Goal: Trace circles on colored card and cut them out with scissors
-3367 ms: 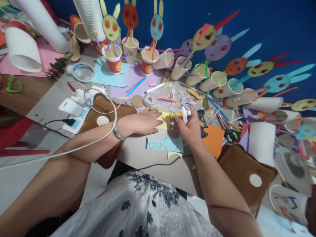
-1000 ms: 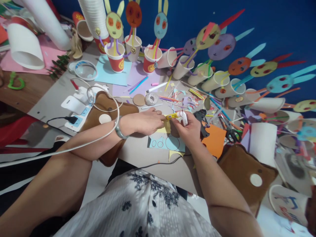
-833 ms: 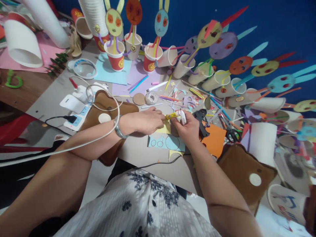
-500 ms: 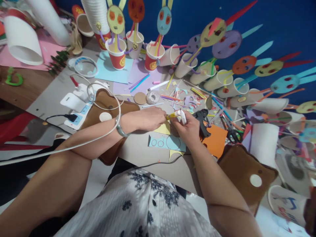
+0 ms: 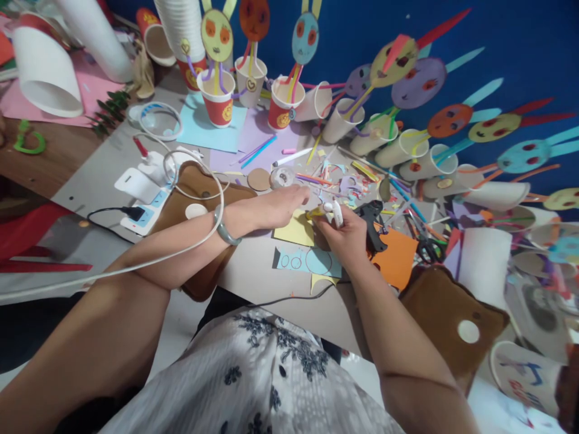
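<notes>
Table (image 5: 253, 271) beside a blue wall (image 5: 529, 36) bears yellow paper (image 5: 293, 232).

A slim yellow pen (image 5: 315, 213) and a white pen (image 5: 337, 214) sit tilted in the right hand (image 5: 347, 235). Left of that grip, yellow paper (image 5: 295, 231) lies flat; on the grip's near side, a light-blue strip (image 5: 308, 261) bears three drawn circles, one larger.

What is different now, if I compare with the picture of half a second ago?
The left hand moved forward from the tip of the yellow marker, so more yellow paper shows. Whether it holds anything is unclear. The right hand still holds the marker; the blue strip stayed put.
</notes>
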Demonstrator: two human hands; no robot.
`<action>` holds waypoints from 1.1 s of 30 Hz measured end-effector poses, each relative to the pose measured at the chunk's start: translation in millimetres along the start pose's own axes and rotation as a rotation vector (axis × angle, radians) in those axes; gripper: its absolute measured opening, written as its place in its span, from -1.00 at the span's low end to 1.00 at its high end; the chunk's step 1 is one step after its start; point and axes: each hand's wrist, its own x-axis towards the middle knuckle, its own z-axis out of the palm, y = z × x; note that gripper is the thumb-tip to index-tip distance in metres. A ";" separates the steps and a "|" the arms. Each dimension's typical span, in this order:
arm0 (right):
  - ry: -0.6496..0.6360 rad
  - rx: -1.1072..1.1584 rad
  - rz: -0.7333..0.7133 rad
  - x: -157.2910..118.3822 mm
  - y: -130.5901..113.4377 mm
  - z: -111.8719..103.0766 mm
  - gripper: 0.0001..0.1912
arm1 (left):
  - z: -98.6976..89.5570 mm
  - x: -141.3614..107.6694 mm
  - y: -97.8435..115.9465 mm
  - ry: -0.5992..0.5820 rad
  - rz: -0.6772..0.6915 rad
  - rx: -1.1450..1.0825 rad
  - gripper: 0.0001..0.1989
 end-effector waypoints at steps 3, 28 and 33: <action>0.000 -0.002 0.006 0.1 -0.6 0.0 -0.85 | -1.4 0.6 1.2 -0.050 -0.047 0.012 -0.63; -0.075 0.060 0.067 -0.3 0.1 -4.7 -0.84 | -21.0 -15.8 21.7 -0.186 -0.051 0.254 -0.68; -0.105 0.038 0.057 0.1 -1.8 -7.8 -0.84 | -24.4 -17.1 25.6 -0.182 -0.072 0.304 -0.72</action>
